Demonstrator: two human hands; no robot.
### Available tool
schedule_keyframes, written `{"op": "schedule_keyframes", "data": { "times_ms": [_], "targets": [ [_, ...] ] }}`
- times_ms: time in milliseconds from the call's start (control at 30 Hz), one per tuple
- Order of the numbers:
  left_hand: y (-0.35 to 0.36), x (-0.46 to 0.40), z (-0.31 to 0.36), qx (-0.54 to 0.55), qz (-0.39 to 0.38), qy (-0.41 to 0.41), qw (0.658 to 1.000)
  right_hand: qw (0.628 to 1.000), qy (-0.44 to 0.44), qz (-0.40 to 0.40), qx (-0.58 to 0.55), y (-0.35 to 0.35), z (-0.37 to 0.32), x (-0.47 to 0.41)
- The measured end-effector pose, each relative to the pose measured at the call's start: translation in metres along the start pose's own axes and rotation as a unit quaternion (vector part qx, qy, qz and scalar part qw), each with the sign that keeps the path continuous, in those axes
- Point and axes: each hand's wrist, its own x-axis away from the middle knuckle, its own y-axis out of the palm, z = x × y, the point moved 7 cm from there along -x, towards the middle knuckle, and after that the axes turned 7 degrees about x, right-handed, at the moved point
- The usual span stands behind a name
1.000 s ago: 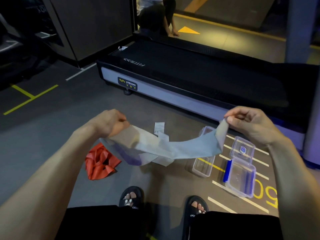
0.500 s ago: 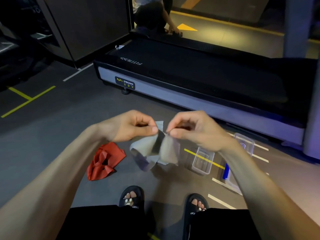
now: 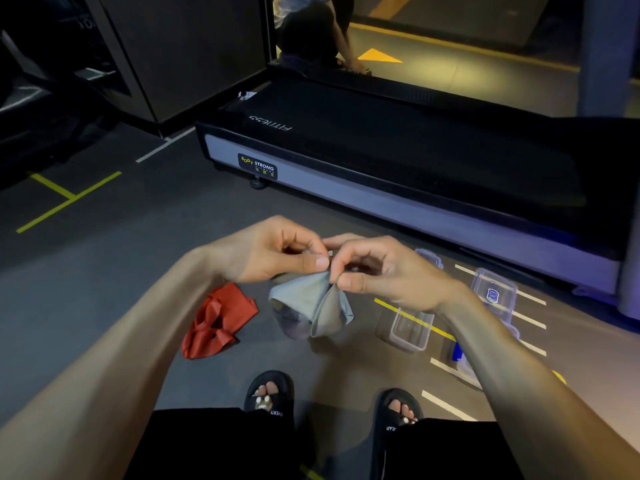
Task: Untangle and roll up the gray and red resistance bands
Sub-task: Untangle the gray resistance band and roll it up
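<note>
The gray resistance band (image 3: 311, 306) hangs folded in loose loops above the floor, its top edges gathered together. My left hand (image 3: 273, 252) pinches that top edge between thumb and fingers. My right hand (image 3: 377, 271) pinches the same edge right beside it, so the two hands nearly touch. The red resistance band (image 3: 218, 320) lies crumpled in a heap on the dark floor to the left, below my left wrist, and neither hand touches it.
A black treadmill (image 3: 398, 168) runs across the floor just beyond my hands. Clear plastic containers (image 3: 410, 329) and a lid (image 3: 493, 292) lie on the floor at right, partly behind my right forearm. My sandalled feet (image 3: 270, 396) stand below. Another person crouches far back.
One second ago my hands held the gray band stretched wide apart. They came together at the centre, folding the band in half, and now it hangs in shorter loops beneath them.
</note>
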Motion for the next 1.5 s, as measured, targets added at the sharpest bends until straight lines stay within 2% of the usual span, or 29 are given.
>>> {"op": "schedule_keyframes", "data": {
  "times_ms": [200, 367, 467, 700, 900, 1133, 1267, 1367, 1500],
  "targets": [
    [-0.001, 0.002, 0.001, -0.030, 0.008, 0.005, 1.000, 1.000, -0.012, -0.022, 0.003, 0.001, -0.004, 0.000],
    [0.002, -0.002, -0.007, -0.037, 0.009, 0.010, 0.999, 1.000, 0.005, 0.008, -0.012, -0.008, -0.005, 0.002],
    [0.007, -0.003, -0.015, -0.019, 0.000, -0.003, 1.000, 1.000, 0.010, 0.010, 0.006, -0.019, -0.009, 0.004],
    [0.011, -0.007, -0.028, -0.057, 0.005, -0.040, 0.998, 0.998, 0.022, -0.012, 0.049, -0.030, -0.017, 0.007],
    [0.014, -0.009, -0.032, 0.017, 0.009, -0.056, 0.998, 0.996, 0.049, 0.005, 0.071, -0.041, -0.014, 0.009],
    [0.021, -0.011, -0.028, -0.008, -0.012, -0.003, 1.000, 0.997, 0.045, 0.013, 0.065, -0.050, -0.021, 0.011],
    [0.023, -0.015, -0.026, -0.095, 0.008, 0.026, 0.995, 0.998, 0.037, 0.001, 0.055, -0.047, -0.026, 0.010],
    [0.026, -0.017, -0.027, -0.157, 0.032, 0.048, 0.986, 0.998, 0.032, 0.020, 0.052, -0.049, -0.026, 0.009],
    [0.029, -0.016, -0.030, -0.066, 0.028, 0.048, 0.996, 0.996, 0.037, 0.065, 0.044, -0.063, -0.021, 0.013]
  ]
}}
